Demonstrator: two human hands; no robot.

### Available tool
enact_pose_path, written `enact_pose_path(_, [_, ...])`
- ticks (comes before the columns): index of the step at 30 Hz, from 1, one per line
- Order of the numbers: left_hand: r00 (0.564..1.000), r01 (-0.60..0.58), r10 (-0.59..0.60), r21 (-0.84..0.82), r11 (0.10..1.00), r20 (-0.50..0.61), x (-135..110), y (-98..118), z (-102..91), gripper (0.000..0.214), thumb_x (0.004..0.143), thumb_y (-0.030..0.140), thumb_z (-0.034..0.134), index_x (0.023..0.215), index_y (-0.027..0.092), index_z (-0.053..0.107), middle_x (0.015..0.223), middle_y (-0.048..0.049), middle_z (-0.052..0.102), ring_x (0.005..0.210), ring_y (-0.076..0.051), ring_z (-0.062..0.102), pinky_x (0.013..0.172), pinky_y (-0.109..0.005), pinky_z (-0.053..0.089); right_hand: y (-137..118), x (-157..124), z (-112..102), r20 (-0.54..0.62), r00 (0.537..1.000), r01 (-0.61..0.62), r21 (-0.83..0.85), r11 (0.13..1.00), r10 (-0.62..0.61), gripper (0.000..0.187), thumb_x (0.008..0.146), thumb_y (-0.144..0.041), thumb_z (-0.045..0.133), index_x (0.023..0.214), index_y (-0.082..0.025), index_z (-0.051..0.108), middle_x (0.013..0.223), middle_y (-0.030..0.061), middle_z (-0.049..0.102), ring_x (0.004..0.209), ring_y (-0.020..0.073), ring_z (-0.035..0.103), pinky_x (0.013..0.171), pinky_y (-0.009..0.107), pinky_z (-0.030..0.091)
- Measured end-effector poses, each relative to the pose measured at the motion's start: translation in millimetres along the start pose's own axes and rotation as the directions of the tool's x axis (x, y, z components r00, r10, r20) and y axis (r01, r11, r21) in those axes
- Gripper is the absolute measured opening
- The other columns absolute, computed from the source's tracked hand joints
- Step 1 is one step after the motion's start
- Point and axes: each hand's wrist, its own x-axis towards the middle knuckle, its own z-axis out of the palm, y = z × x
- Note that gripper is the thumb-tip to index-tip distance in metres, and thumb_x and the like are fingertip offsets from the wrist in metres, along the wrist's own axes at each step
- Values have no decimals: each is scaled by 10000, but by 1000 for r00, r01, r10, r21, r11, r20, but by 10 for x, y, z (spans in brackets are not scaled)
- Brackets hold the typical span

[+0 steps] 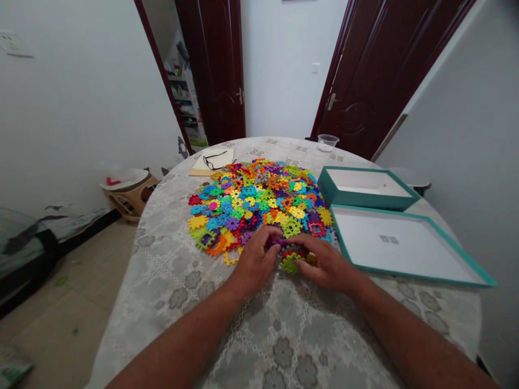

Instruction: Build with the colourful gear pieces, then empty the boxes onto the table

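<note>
Both my hands are at the near edge of a wide pile of colourful plastic interlocking pieces (259, 202), shaped like gears, squares and frames. My left hand (258, 256) pinches a purple interlocking piece (275, 244) between thumb and fingers. My right hand (324, 260) curls round a small group of interlocking pieces, with a green piece (290, 263) in front and red ones just behind it. Its index finger reaches to the purple piece. Whether the purple piece is joined to the green and red ones cannot be made out. The fingers partly hide them.
To the right lie a teal box (360, 195) and its shallow lid (405, 243), white inside. Black-framed glasses (213, 161) rest on a pale notebook (198, 168) at the back left. A clear plastic bowl (326, 141) stands near the far edge of the flower-patterned tablecloth (178, 324).
</note>
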Motion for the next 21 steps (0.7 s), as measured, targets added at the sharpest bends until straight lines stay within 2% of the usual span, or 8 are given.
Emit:
enact_pose_path(4, [992, 96, -83, -139, 986, 93, -19, 2, 33, 166, 907, 159, 554, 1032, 196, 657, 967, -29, 705, 920, -182, 656, 827, -295, 515, -34, 8, 17, -43, 994, 94, -116, 989, -99, 470, 913, -148, 590, 1374, -236, 581, 1308, 134, 618, 1234, 266, 592, 1049, 441, 492])
enact_pose_path(6, [983, 132, -109, -155, 979, 145, -26, 6, 14, 167, 906, 155, 545, 1017, 200, 660, 958, -20, 711, 915, -177, 659, 816, -284, 507, -31, 8, 16, -15, 994, 106, -134, 985, -109, 495, 930, -163, 595, 1415, -243, 546, 1322, 137, 618, 1229, 269, 600, 1036, 449, 505])
enact_pose_path(9, [969, 162, -144, -74, 984, 200, -56, 27, -42, 193, 886, 124, 532, 994, 214, 665, 960, -7, 724, 925, -178, 665, 827, -288, 500, -20, 4, 20, 82, 992, 110, -152, 982, -99, 472, 948, -182, 590, 1413, -230, 534, 1234, 132, 679, 1107, 268, 658, 944, 445, 550])
enact_pose_path(12, [964, 112, -124, 63, 992, 235, -112, 71, -102, 279, 866, 96, 528, 1066, 243, 657, 1045, -4, 733, 1007, -195, 672, 904, -321, 499, -12, -5, 47, 123, 988, 115, -214, 970, -90, 457, 949, -195, 588, 1403, -216, 545, 1211, 146, 696, 1079, 286, 672, 920, 461, 563])
enact_pose_path(15, [966, 25, -79, 216, 976, 247, -168, 122, -133, 383, 859, 133, 599, 1221, 256, 618, 1194, -45, 702, 1150, -246, 637, 1009, -390, 481, 1, -20, 108, 101, 990, 122, -264, 957, -99, 544, 961, -212, 582, 1495, -222, 474, 1301, 172, 675, 1161, 309, 659, 967, 496, 556])
enact_pose_path(17, [964, 6, -81, 285, 959, 253, -189, 144, -128, 451, 850, 174, 660, 1290, 239, 584, 1232, -82, 683, 1177, -279, 622, 1023, -430, 479, 8, -29, 163, 61, 992, 120, -292, 949, -106, 613, 973, -227, 577, 1560, -217, 401, 1364, 187, 654, 1221, 322, 643, 1001, 516, 546])
enact_pose_path(21, [950, 48, -123, 255, 966, 287, -194, 152, -94, 472, 835, 155, 680, 1287, 232, 564, 1247, -91, 698, 1165, -271, 649, 994, -406, 505, -3, -30, 247, 52, 992, 127, -268, 955, -118, 674, 970, -229, 579, 1604, -218, 352, 1422, 176, 634, 1263, 313, 633, 1040, 498, 530])
